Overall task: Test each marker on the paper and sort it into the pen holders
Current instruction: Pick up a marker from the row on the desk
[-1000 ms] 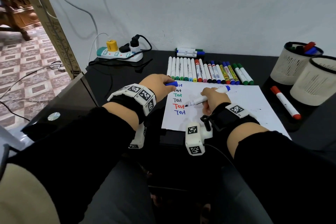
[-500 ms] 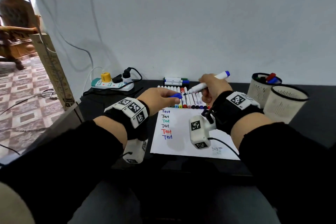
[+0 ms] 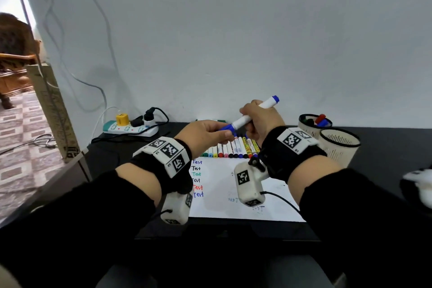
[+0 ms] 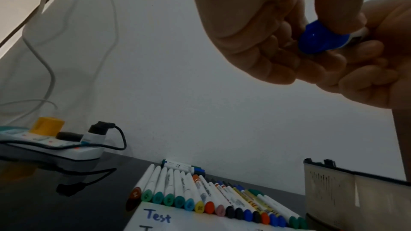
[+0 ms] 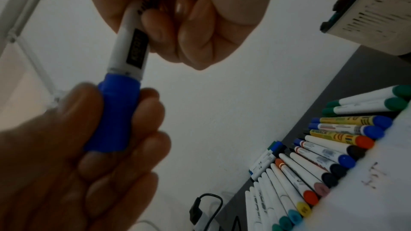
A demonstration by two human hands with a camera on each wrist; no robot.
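Head view: both hands are raised above the paper [image 3: 233,192] on the desk [image 3: 385,147]. Right hand [image 3: 261,117] grips the white marker [image 3: 254,112]; left hand [image 3: 203,133] pinches its blue cap [image 5: 115,115], seated on the marker's end. More markers [image 3: 233,149] lie in a row beyond the paper, two holders [image 3: 336,145] at right.

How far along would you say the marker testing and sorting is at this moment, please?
Done: six "Test" lines stand on the paper, and a few markers stand in the far pen holder. In hand: the right hand holds the blue marker while the left hand grips the blue cap on its tip. Left: that marker needs sorting, and the row of markers looks untested.
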